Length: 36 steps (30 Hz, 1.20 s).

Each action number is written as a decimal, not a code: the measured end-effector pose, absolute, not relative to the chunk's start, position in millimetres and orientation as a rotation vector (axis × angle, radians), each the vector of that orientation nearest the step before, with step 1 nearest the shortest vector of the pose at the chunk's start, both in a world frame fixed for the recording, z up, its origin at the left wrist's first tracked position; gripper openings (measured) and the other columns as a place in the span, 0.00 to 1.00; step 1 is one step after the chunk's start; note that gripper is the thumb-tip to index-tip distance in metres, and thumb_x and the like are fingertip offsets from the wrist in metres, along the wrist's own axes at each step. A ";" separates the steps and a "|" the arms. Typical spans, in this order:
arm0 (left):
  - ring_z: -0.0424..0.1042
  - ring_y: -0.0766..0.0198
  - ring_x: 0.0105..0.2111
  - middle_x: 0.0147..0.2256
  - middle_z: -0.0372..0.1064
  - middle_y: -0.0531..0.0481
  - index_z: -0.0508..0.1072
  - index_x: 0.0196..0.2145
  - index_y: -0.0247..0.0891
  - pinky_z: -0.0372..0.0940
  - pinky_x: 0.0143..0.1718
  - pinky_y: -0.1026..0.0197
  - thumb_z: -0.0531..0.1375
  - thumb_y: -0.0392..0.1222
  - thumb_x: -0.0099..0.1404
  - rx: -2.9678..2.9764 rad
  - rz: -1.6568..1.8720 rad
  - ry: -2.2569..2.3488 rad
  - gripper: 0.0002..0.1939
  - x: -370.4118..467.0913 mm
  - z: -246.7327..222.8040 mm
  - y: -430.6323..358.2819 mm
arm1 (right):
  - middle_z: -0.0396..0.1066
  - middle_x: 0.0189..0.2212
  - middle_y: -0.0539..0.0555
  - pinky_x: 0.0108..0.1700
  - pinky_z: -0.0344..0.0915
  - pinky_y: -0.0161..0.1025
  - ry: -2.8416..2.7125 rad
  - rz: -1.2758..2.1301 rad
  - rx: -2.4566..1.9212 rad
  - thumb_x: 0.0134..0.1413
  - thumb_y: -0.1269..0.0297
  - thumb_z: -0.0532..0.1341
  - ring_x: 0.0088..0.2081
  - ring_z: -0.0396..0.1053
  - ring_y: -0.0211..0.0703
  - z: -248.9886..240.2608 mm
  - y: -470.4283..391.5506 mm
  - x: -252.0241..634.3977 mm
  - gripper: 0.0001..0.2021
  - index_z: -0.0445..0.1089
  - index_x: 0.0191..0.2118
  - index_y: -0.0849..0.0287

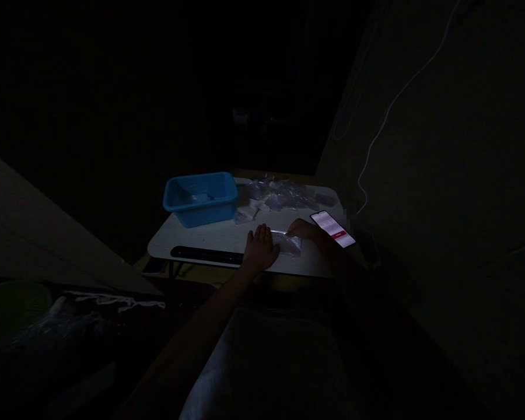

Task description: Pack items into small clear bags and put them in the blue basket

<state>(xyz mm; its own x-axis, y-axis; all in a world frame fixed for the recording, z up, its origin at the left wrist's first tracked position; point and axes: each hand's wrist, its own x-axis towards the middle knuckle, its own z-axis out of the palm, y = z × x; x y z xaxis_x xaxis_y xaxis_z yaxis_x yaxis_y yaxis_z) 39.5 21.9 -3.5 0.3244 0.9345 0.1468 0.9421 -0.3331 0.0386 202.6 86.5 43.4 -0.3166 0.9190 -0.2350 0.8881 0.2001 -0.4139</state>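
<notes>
A clear plastic bag (pixel 290 245) lies near the front edge of the small white table (pixel 214 239), with a bright glint along its top edge. My left hand (pixel 261 249) rests flat at the bag's left end, fingers stretched out and pointing away from me. At the bag's upper right, my right hand (pixel 303 228) is closed on its edge, fingers bent. The dim light hides what the bag contains, if anything.
A blue plastic basin (pixel 207 213) stands at the table's back left. Clear plastic packets (pixel 284 195) are heaped at the back. A lit phone (pixel 333 229) lies at the right. A dark slotted strip (pixel 206 255) runs along the front edge. A white cable (pixel 387 114) hangs at right.
</notes>
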 end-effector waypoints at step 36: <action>0.42 0.53 0.60 0.60 0.43 0.36 0.49 0.59 0.25 0.41 0.57 0.49 0.38 0.51 0.65 -2.525 -0.198 -1.803 0.32 40.2 -0.5 21.1 | 0.72 0.22 0.56 0.27 0.60 0.33 -2.336 0.800 -1.815 0.42 0.70 0.62 0.26 0.67 0.40 44.6 86.0 200.9 0.06 0.74 0.24 0.67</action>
<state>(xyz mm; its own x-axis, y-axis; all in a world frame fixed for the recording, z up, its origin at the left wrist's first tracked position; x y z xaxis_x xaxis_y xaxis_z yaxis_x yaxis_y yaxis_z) 40.2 21.1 -0.5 0.3192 0.9398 0.1220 0.9439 -0.3267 0.0474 200.9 86.0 44.6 -0.2969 0.9216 -0.2500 0.8814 0.1637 -0.4430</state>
